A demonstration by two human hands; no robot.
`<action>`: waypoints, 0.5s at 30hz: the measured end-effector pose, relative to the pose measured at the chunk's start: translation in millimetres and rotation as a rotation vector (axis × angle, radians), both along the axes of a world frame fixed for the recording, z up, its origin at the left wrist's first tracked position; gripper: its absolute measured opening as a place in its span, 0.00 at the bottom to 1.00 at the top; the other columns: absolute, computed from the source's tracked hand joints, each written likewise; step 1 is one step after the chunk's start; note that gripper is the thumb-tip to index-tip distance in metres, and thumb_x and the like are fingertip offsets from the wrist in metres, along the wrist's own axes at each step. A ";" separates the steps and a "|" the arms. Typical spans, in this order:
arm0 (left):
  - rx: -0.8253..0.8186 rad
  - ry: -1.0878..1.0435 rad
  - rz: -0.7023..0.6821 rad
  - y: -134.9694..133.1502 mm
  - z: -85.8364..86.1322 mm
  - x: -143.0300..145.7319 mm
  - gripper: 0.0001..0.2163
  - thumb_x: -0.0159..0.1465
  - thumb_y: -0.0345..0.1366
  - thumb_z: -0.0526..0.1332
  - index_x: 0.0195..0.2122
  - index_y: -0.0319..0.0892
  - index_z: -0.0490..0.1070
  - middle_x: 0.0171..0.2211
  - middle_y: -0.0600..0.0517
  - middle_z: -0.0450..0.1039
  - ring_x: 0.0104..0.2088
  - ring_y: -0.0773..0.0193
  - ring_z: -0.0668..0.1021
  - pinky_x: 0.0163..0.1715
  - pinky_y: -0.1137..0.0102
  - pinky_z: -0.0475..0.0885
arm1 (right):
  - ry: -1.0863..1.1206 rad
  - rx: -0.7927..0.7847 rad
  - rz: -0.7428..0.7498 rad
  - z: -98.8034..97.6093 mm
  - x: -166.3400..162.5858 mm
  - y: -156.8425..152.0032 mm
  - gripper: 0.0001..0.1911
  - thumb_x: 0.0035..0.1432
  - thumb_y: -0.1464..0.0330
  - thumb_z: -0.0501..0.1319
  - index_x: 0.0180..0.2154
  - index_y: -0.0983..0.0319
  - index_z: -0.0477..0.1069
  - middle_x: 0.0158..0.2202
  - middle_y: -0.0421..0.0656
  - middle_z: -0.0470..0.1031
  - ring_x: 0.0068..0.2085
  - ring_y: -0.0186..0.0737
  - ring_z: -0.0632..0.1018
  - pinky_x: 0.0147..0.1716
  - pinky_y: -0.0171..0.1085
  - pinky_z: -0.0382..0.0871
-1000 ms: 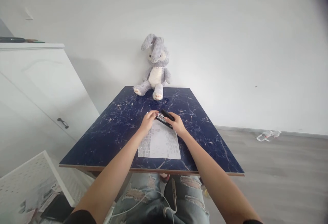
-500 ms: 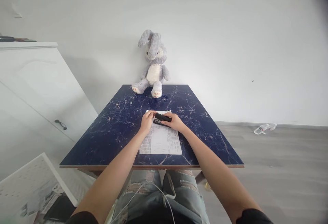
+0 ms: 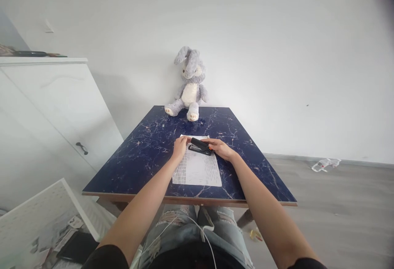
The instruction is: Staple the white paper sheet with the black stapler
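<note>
A black stapler (image 3: 200, 147) with a small orange part near its rear end lies across the upper part of a printed sheet of paper (image 3: 200, 172). Its jaws gape apart toward the left, and a pale strip shows between them. My right hand (image 3: 222, 149) holds the stapler's rear end, the thumb by the orange part and the fingers along the top. My left hand (image 3: 180, 147) is over the paper's upper left edge, fingers together and fingertips at the stapler's front end. Its thumb and exact grip are partly hidden.
A grey plush rabbit (image 3: 191, 84) sits at the back of the dark blue marbled table (image 3: 132, 166), against the wall. To the left are a white cabinet (image 3: 58, 109) and a white-edged board (image 3: 40, 215). Clear plastic packaging (image 3: 325, 164) lies on the floor at right.
My right hand has shifted back along the stapler toward its rear end, uncovering more of its body and the orange part. The whole view has shifted slightly.
</note>
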State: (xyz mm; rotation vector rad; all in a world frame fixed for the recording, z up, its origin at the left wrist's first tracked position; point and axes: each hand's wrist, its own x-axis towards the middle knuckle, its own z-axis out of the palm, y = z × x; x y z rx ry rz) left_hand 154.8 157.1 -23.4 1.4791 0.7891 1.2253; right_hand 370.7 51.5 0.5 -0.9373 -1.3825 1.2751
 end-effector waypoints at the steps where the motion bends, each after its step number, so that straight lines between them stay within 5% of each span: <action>1: -0.006 0.005 0.005 0.7 -0.9 0.2 0.13 0.65 0.40 0.58 0.32 0.41 0.81 0.34 0.45 0.82 0.37 0.55 0.83 0.44 0.61 0.76 | -0.011 0.006 -0.003 -0.1 -0.3 0.0 0.23 0.57 0.61 0.67 0.53 0.59 0.78 0.53 0.47 0.80 0.54 0.52 0.78 0.57 0.49 0.68; 9: -0.163 -0.089 0.080 5.3 2.5 1.8 0.26 0.69 0.54 0.55 0.27 0.38 0.80 0.31 0.39 0.81 0.35 0.52 0.84 0.44 0.58 0.78 | -0.077 0.034 -0.036 2.1 -2.6 -1.7 0.25 0.57 0.57 0.69 0.54 0.60 0.78 0.52 0.49 0.81 0.53 0.51 0.79 0.54 0.49 0.71; 15: -0.179 -0.126 0.099 6.3 2.6 0.2 0.26 0.70 0.52 0.53 0.27 0.38 0.79 0.32 0.39 0.82 0.34 0.53 0.84 0.43 0.59 0.78 | -0.061 0.037 -0.016 -1.9 0.3 1.7 0.31 0.52 0.52 0.73 0.54 0.60 0.78 0.52 0.48 0.81 0.53 0.51 0.79 0.58 0.50 0.68</action>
